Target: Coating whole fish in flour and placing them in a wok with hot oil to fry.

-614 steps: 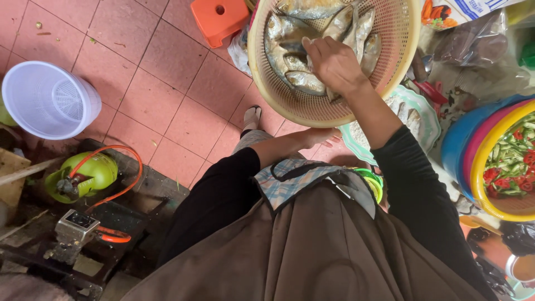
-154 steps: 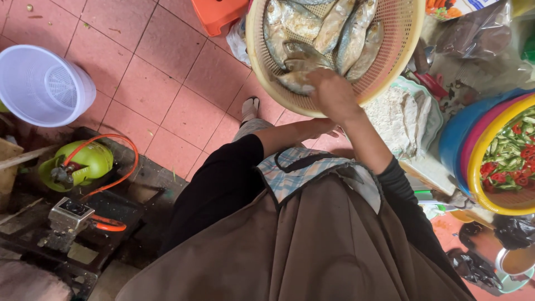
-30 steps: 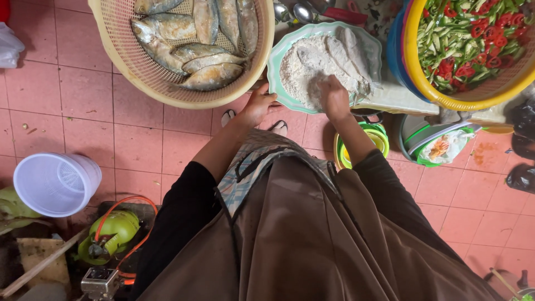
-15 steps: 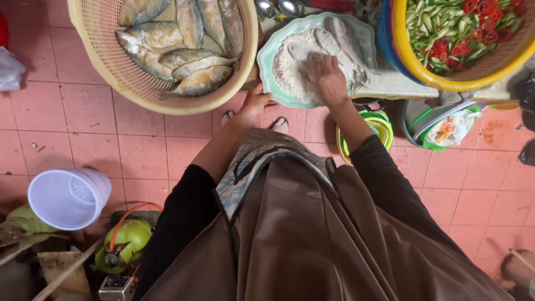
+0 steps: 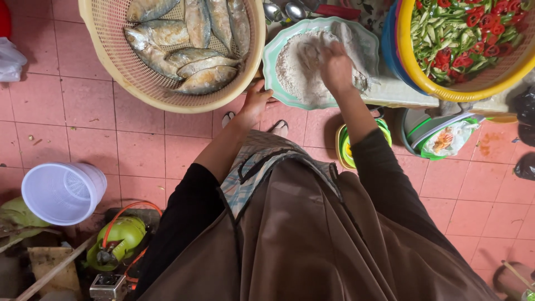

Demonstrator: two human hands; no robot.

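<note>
Top centre of frame: right hand [image 5: 336, 67] is down in the flour [image 5: 295, 75] on the pale green plate [image 5: 365, 39], fingers curled together over a flour-coated fish [image 5: 348, 42] — looks like it's pressing or gripping it, but the fingertips are buried in flour so can't tell if it's a real grip. Left hand [image 5: 255, 102] sits just below and left of that, at the plate's lower left rim, fingers loosely together, thumb up against the gap between the plate and the basket [image 5: 106, 33]; whether it clamps the rim, can't tell. Basket is tan woven plastic, upper left of frame, touching or just beside the plate, with raw silver fish [image 5: 192, 56] lying side by side inside. Upper right: yellow bowl [image 5: 423, 78] nested in a blue one, full of sliced green and red chillies [image 5: 462, 33]. Two spoons [image 5: 281, 11] above the plate at the top edge. Plate and bowls rest on a low pale slab [image 5: 390, 92]. Under it, right of the right forearm, a green-and-yellow container [image 5: 346, 150] and a grey lidded tub [image 5: 429, 131] with a plastic bag on it. Floor is pink tile [image 5: 139, 150]. Left middle: white plastic bucket [image 5: 64, 192], empty-side up. Lower left: green gas canister [image 5: 120, 239] with orange hose. Person wears black sleeves and a brown garment filling the lower centre.
</note>
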